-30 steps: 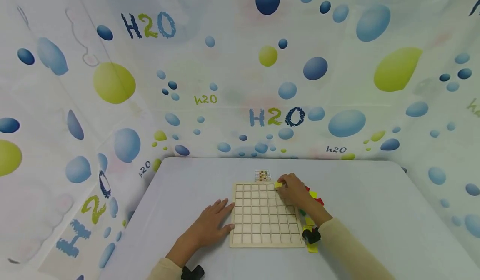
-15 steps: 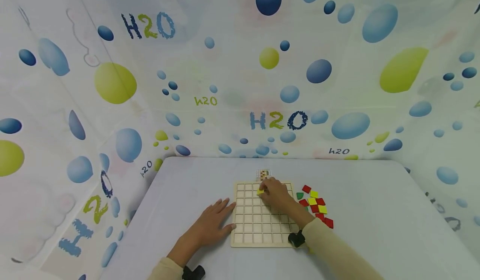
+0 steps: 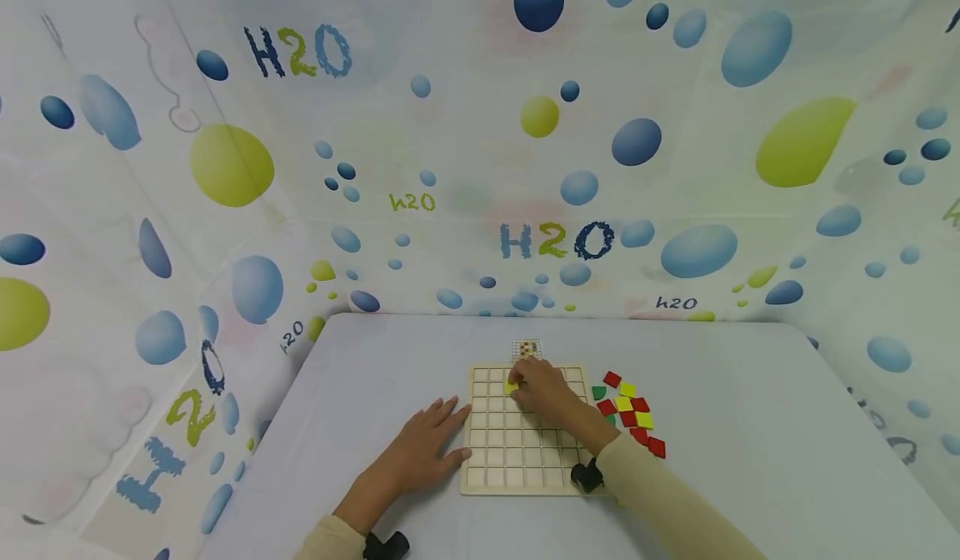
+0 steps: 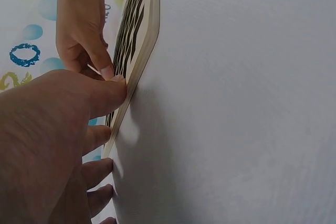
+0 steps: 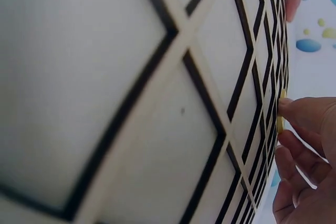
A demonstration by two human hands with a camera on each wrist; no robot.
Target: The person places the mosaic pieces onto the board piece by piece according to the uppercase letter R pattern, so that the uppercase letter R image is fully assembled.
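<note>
A pale wooden board (image 3: 496, 457) with a raised grid of square cells lies on the white table. In the head view my right hand (image 3: 545, 394) is over its upper part and pinches a yellow square tile (image 3: 511, 388) in the second row from the far edge. The right wrist view shows the yellow tile (image 5: 281, 111) between thumb and fingers, right at the grid. My left hand (image 3: 424, 449) rests at the board's left edge, fingers spread. In the left wrist view the left thumb and fingertips (image 4: 119, 85) touch the board's side.
Several loose red tiles (image 3: 627, 418), yellow tiles (image 3: 644, 420) and green rounded tiles (image 3: 598, 392) lie right of the board. A small card with a coloured grid pattern (image 3: 527, 348) lies just beyond the board's far edge. A curtain (image 3: 465, 127) printed with drops surrounds the table.
My right hand has moved left from the board's far right corner to its upper middle, carrying the yellow tile, then slightly farther left. My left hand has stayed at the left edge.
</note>
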